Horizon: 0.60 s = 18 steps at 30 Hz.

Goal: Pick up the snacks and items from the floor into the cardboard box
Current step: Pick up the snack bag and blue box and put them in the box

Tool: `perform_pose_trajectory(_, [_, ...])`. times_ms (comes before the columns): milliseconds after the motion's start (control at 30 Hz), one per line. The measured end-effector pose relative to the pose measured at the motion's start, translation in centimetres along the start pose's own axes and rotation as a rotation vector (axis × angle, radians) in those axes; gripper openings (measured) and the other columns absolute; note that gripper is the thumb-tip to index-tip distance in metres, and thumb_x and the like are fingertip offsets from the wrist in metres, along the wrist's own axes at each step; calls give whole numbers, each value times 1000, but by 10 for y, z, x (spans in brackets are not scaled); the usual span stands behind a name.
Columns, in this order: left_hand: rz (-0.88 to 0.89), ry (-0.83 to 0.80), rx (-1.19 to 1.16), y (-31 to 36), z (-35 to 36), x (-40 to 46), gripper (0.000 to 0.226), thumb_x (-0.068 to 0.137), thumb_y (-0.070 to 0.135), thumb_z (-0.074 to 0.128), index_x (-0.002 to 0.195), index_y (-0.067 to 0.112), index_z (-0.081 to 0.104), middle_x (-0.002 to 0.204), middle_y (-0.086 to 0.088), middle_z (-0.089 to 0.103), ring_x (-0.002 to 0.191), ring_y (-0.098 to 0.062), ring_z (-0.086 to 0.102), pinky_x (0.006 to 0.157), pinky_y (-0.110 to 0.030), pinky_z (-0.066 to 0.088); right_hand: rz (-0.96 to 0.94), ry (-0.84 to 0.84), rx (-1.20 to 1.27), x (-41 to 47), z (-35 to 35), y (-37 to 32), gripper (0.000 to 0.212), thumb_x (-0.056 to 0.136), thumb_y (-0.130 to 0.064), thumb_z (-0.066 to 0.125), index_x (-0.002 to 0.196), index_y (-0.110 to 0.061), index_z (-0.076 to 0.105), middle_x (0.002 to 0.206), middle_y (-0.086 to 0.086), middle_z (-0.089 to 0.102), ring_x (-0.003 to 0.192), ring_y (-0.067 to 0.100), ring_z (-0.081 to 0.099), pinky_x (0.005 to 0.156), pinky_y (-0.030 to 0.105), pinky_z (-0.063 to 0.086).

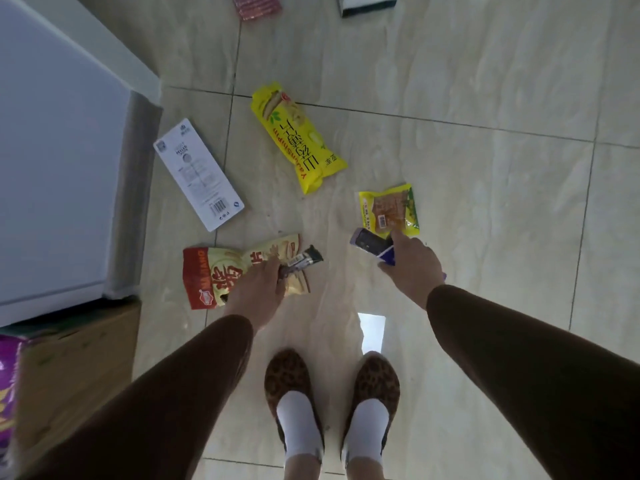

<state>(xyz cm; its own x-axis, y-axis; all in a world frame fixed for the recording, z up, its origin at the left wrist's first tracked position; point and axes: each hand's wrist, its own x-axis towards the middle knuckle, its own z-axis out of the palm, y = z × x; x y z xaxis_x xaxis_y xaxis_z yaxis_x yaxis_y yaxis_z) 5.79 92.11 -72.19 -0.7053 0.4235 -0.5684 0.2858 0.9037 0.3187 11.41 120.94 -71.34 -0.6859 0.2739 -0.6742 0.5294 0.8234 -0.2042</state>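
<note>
My left hand (258, 289) grips a small dark snack bar (304, 262) and rests over a red and cream chip bag (214, 275) on the floor. My right hand (412, 268) holds a purple and white packet (372, 247), with its forefinger touching a small yellow-green snack pack (388, 207). A long yellow snack bag (298, 136) lies beyond, and a flat white box (199, 174) lies to the left. The cardboard box (79, 368) stands at the lower left, with a purple bag (7, 393) showing at its edge.
A white cabinet (52, 168) fills the left side, right above the cardboard box. At the top edge lie a red packet (258, 5) and a dark and white box (367, 3). My two feet in leopard slippers (332, 393) stand on the pale tiled floor.
</note>
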Motion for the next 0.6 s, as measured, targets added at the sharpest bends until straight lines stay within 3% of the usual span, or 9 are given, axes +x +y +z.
perform_pose_trajectory(100, [-10,-21,135,-26,-12,16,35,96,38,60,123,15,61,134,-10,53,119,-31,52,97,-45,48,-100,50,-149,36,-13,-6,64,93,-45,71,147,-20,49,141,13,57,131,35,52,101,43,47])
perform_pose_trajectory(167, [-4,-69,247,-40,-16,23,38,92,45,64,122,22,67,158,-6,34,144,-32,32,114,-48,32,-173,81,-294,58,-17,-9,68,88,-48,75,146,-20,53,157,8,44,150,32,33,113,46,36])
perform_pose_trajectory(267, [6,-173,313,-52,-11,33,40,93,51,61,126,30,67,169,3,10,155,-29,8,123,-49,13,-180,13,-424,83,-17,-11,73,87,-52,75,149,-22,52,173,3,17,161,29,6,124,55,18])
perform_pose_trajectory(333, [2,-189,318,-54,-4,37,38,91,51,62,124,32,67,168,5,12,153,-31,15,122,-51,15,-154,-59,-371,92,-14,-10,73,87,-51,76,150,-26,51,173,3,13,160,31,10,122,59,23])
perform_pose_trajectory(433, [-57,-155,293,-48,4,37,39,88,51,65,123,33,67,159,1,31,136,-32,39,115,-53,28,-136,-45,-279,92,-7,-6,71,86,-47,78,149,-28,51,165,7,27,147,38,32,110,54,38])
perform_pose_trajectory(600, [-82,-167,321,-34,7,27,41,94,45,59,131,29,58,136,-6,53,124,-30,48,105,-47,33,-115,-7,-344,68,6,-3,57,92,-52,69,138,-21,57,133,12,55,124,35,52,101,45,38])
